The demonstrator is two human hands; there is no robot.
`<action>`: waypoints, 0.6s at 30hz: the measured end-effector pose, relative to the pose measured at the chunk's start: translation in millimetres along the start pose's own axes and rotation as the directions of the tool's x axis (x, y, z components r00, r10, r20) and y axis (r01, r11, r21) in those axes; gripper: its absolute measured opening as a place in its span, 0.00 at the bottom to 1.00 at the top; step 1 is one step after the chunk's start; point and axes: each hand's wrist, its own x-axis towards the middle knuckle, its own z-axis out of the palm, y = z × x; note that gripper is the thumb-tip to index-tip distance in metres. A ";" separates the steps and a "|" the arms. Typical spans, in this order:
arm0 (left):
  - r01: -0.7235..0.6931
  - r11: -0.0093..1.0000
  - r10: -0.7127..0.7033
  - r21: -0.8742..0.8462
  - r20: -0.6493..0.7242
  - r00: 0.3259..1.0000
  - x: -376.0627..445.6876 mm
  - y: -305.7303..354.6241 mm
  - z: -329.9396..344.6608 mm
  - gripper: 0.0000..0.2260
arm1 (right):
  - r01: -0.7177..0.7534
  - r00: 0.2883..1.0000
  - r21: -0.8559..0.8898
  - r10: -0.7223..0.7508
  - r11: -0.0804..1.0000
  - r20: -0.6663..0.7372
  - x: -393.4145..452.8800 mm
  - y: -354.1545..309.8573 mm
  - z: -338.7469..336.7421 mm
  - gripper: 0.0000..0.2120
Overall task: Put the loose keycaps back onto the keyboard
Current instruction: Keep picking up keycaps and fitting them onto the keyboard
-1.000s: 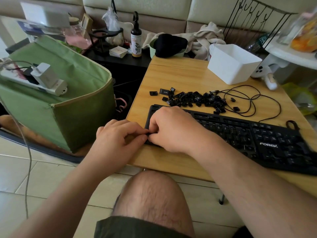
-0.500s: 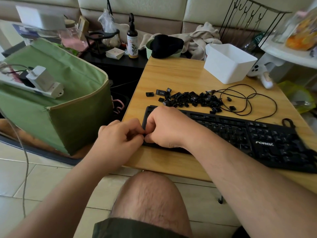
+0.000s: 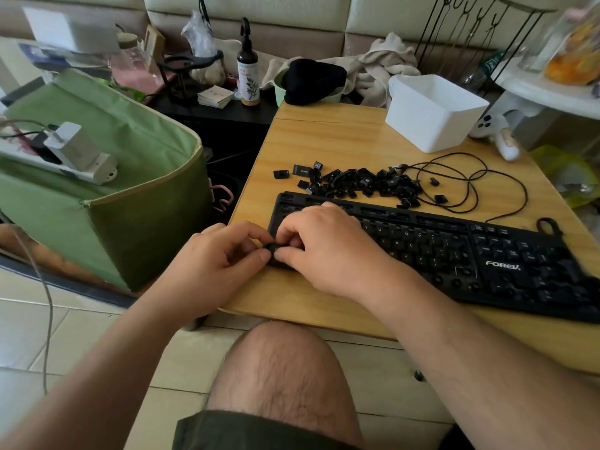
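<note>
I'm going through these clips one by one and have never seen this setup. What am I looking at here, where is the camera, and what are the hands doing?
There is no machine here: a person works with bare hands, and the single camera sits on their head, looking forward and down, so you see their own arms and knee. On the wooden table lies a black keyboard with many sockets bare. Behind it sits a pile of loose keycaps, a tangled black cable and a white tub. The left hand and right hand meet at the keyboard's near left corner, fingertips pinching one small dark keycap there. Whether it is seated yet cannot be told.
</note>
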 end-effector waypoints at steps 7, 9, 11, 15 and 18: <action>0.030 1.000 -0.030 0.001 0.041 0.999 4.5 2.9 -0.7 0.12 | 0.006 0.996 0.124 0.005 0.992 -0.093 -1.1 3.1 8.1 0.02; 0.046 0.999 -0.045 -0.004 0.057 0.997 6.0 3.2 -1.5 0.12 | 0.001 0.996 0.123 0.011 0.992 -0.093 -0.2 4.4 7.2 0.01; 0.055 0.998 -0.054 -0.012 0.065 0.996 6.7 2.2 -1.4 0.12 | -0.008 0.998 0.123 0.016 0.992 -0.065 1.4 4.6 4.7 0.04; 0.069 0.996 -0.066 -0.059 0.051 0.997 5.9 1.2 0.1 0.08 | -0.010 0.999 0.089 0.013 0.996 -0.035 7.2 1.8 1.9 0.07; 0.067 0.996 -0.064 -0.061 0.049 0.997 5.2 4.5 -0.3 0.05 | -0.018 1.000 0.070 0.019 0.997 -0.007 10.4 -0.4 -1.8 0.07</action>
